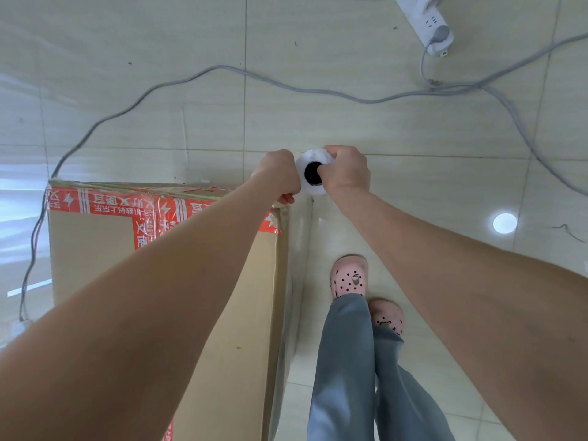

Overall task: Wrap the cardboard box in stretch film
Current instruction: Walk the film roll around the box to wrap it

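the stretch film roll [313,159] stands on end between both hands, its dark core facing up. the right hand [345,168] grips it from the right with a digit hooked into the core. the left hand [280,173] is curled tight against its left side, holding it there. from the roll a sheet of clear film [300,249] drops down beside the corner of the cardboard box [95,265], which stands below and left of the hands, under the left forearm. red tape [105,203] runs along the box's far top edge and down its middle, printed with white chinese characters and lightning-bolt marks, upside down from here; i cannot read them with confidence.

below the right hand are pink perforated clogs [348,278] and grey-blue trousers [343,361]. the floor [318,116] is pale glossy tile with a round lamp reflection [505,223] right of the hands. beyond the hands a grey cable [222,69] snakes across it, and a white power strip [426,20] lies at the far right.
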{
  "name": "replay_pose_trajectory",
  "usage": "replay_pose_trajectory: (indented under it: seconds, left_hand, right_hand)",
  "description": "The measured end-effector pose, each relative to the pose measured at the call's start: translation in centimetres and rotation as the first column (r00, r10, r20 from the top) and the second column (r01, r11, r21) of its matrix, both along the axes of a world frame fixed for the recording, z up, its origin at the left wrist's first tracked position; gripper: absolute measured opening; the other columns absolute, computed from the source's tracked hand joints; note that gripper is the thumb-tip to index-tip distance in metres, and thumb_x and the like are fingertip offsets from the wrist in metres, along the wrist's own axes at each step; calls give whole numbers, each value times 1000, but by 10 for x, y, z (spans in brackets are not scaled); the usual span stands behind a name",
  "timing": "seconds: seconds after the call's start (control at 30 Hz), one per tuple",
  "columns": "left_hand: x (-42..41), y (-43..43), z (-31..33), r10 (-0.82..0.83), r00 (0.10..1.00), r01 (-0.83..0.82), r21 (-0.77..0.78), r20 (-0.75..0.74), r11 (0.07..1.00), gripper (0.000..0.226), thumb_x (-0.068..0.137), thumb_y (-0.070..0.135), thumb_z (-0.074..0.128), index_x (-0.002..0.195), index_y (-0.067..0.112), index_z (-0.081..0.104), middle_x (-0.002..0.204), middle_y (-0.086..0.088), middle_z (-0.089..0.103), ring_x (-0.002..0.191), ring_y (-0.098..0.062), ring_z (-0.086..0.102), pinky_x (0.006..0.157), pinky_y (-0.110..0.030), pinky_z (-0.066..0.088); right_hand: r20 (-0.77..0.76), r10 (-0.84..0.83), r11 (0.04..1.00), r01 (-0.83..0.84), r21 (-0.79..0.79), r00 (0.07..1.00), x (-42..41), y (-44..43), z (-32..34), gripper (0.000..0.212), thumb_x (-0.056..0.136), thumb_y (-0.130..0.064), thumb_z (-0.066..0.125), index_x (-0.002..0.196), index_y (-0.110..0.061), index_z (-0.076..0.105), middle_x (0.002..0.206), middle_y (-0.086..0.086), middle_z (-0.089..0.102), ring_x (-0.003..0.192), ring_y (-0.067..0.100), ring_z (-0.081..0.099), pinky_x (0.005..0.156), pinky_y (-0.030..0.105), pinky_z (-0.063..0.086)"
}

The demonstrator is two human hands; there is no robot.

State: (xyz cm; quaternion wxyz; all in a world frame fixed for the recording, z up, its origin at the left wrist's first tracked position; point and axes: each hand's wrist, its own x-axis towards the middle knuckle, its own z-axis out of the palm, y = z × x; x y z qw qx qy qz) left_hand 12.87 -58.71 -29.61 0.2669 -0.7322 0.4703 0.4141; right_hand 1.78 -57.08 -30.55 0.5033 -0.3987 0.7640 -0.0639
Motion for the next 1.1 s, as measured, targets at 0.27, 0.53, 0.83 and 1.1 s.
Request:
replay_pose_trajectory:
  seconds: [0.27,0.53,0.83,1.1]
  left_hand:
    - [17,-21,10,38,998,-44,-98,-58,994,28,84,3,58,112,4,61,97,-13,69,81,-27,70,78,-34,58]
    - [13,-26,3,-186,970,165,-141,-157,976,68,79,22,71,141,21,42,135,-4,52,123,-23,51,99,-33,45]
    - [1,-29,-5,-251,968,251,-201,25,947,7,80,11,51,83,13,57,80,-3,55,93,-28,63,66,-31,43]
    - [29,-28,-6,406,912,-403,-304,-56,863,13,82,16,58,92,7,56,76,-3,52,76,-24,50,63,-29,38]
  right_hand:
    - [17,22,999,-22,43,1000,13,-11,0,36,83,-7,53,108,-29,68,111,2,67,102,27,62,81,28,49]
    - [39,10,994,-14,106,999,13,-12,-6,39,81,-14,66,120,-17,61,119,3,63,104,22,61,75,24,43]
    - [-34,291,957,-291,-10,956,14,-32,-5,17,82,-14,54,96,-19,60,105,4,63,91,26,58,70,32,44]
    - [9,239,965,-239,113,971,36,-56,-2,40,81,-22,62,119,-18,50,120,6,54,103,28,59,77,30,43]
